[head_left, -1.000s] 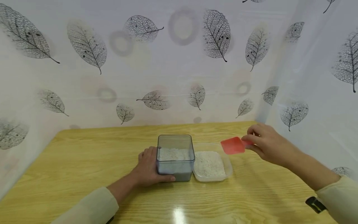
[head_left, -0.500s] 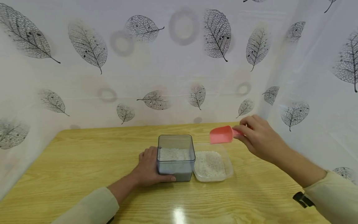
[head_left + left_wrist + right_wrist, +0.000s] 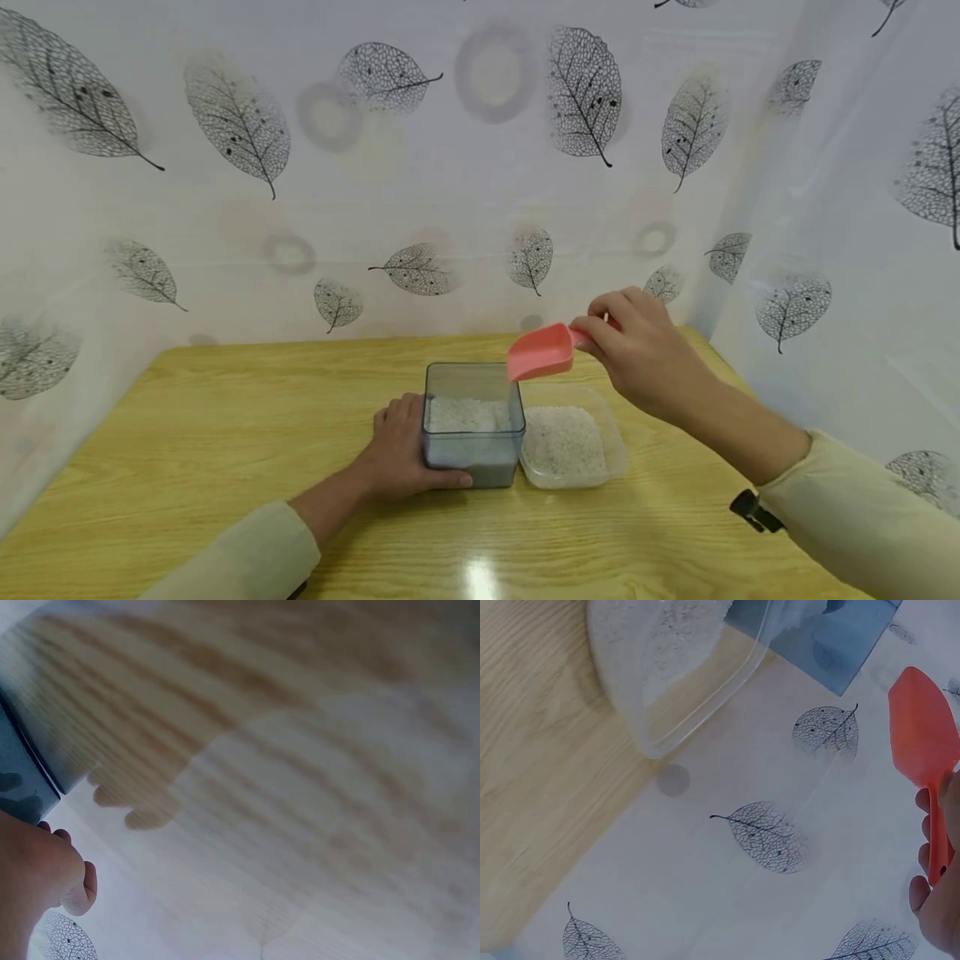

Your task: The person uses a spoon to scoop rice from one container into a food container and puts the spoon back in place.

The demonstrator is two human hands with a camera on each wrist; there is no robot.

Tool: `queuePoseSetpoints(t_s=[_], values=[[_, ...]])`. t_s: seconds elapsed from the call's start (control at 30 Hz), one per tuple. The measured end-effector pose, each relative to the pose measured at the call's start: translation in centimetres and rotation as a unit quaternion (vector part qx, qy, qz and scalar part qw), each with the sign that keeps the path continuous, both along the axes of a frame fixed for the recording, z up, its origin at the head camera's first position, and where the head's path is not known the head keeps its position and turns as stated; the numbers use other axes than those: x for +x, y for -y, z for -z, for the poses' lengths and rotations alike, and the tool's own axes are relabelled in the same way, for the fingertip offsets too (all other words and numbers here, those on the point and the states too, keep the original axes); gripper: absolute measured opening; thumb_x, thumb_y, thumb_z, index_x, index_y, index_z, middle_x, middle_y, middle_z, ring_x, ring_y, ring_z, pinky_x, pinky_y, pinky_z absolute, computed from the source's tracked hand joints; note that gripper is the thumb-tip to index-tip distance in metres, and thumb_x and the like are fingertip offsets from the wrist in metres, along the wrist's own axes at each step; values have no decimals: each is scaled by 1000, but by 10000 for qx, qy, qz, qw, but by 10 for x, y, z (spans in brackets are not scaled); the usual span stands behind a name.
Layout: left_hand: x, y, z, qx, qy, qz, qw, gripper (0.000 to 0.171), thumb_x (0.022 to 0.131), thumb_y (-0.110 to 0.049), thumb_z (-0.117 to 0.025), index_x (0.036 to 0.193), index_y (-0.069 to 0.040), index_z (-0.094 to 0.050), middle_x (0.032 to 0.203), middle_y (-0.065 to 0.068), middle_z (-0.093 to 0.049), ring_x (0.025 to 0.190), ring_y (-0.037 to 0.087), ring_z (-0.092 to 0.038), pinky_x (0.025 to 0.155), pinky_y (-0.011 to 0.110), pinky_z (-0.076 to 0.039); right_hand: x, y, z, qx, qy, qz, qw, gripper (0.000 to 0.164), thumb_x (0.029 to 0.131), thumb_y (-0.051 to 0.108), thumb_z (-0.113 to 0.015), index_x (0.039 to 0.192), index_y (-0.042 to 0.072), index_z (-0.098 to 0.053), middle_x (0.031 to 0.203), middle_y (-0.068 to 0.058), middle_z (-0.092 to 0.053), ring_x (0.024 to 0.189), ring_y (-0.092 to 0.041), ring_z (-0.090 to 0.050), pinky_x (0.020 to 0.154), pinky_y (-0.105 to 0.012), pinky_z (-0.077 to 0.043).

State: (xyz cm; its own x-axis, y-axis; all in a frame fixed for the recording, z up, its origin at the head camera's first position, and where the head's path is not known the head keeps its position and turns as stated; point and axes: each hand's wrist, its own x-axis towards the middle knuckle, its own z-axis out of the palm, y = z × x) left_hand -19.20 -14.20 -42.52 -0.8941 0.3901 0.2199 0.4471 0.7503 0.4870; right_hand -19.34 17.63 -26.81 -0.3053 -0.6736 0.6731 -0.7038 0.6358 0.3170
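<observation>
My left hand (image 3: pixel 400 454) holds a square, see-through grey container (image 3: pixel 480 454) by its left side, thumb along the front. White grains (image 3: pixel 468 414), like rice, lie inside it. In the left wrist view the dark container wall (image 3: pixel 28 761) shows beyond the hand (image 3: pixel 49 874). My right hand (image 3: pixel 637 354) grips the handle of a red scoop (image 3: pixel 542 352), raised and tilted with its lip over the container's back right corner. No grains show in the scoop. In the right wrist view, fingers curl round the scoop's handle (image 3: pixel 937 832).
A clear, low plastic tub (image 3: pixel 617 462) of white grains (image 3: pixel 562 437) stands against the container's right side. Both sit on a wood-grain table (image 3: pixel 262 433). A leaf-print curtain (image 3: pixel 465 183) hangs behind the table and along its sides.
My right hand has carried the scoop left and upward, from beyond the tub's right side to the container's back right corner, turning it on the way. My left hand has stayed put.
</observation>
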Motion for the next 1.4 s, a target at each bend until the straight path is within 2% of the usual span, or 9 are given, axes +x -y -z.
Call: queuePoseSetpoints(t_s=[0.17,0.27,0.33,0.5,0.63,0.8,1.0,1.23,1.4], values=[[0,0,0,1,-18,-5,10000,113,59,-80,-76,138,-8,-39,121,5,-47,106,19,-41,102,49,-27,3,22,-8,526,358,63,9980,35,104,35,-47,102,8,-69,98,-9,-55,91,-29,-47,73,-41,-35],[0,1,0,15,-36,-2,10000,113,59,-80,-76,138,-9,-39,120,4,-47,106,19,-41,101,49,-27,6,35,-11,1029,531,238,9930,15,97,23,-63,106,11,-68,103,-8,-55,97,-28,-47,78,-41,-36],[-1,1,0,22,-45,-5,10000,112,59,-80,-76,138,-9,-39,119,3,-47,105,19,-41,99,48,-27,7,42,-12,1402,555,375,9879,14,93,14,-69,107,12,-67,105,-7,-55,100,-28,-46,82,-40,-36],[-1,1,0,15,1,-30,10000,110,59,-80,-76,137,-11,-39,118,1,-47,104,18,-40,98,46,-27,7,61,-8,2281,259,720,9706,11,93,11,-69,104,15,-69,103,-5,-53,96,-25,-42,83,-37,-34],[0,0,-1,12,21,-46,10000,110,59,-80,-76,137,-11,-40,118,2,-47,104,18,-41,98,46,-27,5,76,-2,2629,140,875,9608,2,93,15,-69,93,16,-71,96,-3,-52,88,-22,-40,79,-35,-33],[1,0,-1,-8,76,-35,10000,111,59,-80,-76,138,-11,-39,119,1,-46,104,18,-40,97,45,-26,7,88,3,2930,349,998,9502,15,96,19,-65,82,18,-71,91,0,-52,84,-21,-38,78,-35,-31],[0,0,-1,-2,129,-44,9999,110,60,-80,-76,139,-12,-38,119,1,-46,105,17,-40,98,45,-26,5,97,6,3320,881,1123,9324,17,93,19,-68,77,21,-71,89,2,-55,82,-18,-43,74,-33,-31],[0,0,-1,27,177,-39,9998,111,60,-78,-78,139,-11,-38,120,2,-47,106,18,-41,99,46,-26,-2,108,7,3457,1809,877,9165,4,87,17,-76,84,16,-73,96,0,-61,87,-18,-53,76,-30,-44],[-1,0,-1,25,208,-42,9998,111,60,-79,-77,140,-13,-37,121,1,-46,106,17,-40,100,46,-25,-5,116,13,3707,2167,1039,8971,14,82,13,-81,93,17,-74,103,0,-61,89,-18,-52,82,-32,-46]])
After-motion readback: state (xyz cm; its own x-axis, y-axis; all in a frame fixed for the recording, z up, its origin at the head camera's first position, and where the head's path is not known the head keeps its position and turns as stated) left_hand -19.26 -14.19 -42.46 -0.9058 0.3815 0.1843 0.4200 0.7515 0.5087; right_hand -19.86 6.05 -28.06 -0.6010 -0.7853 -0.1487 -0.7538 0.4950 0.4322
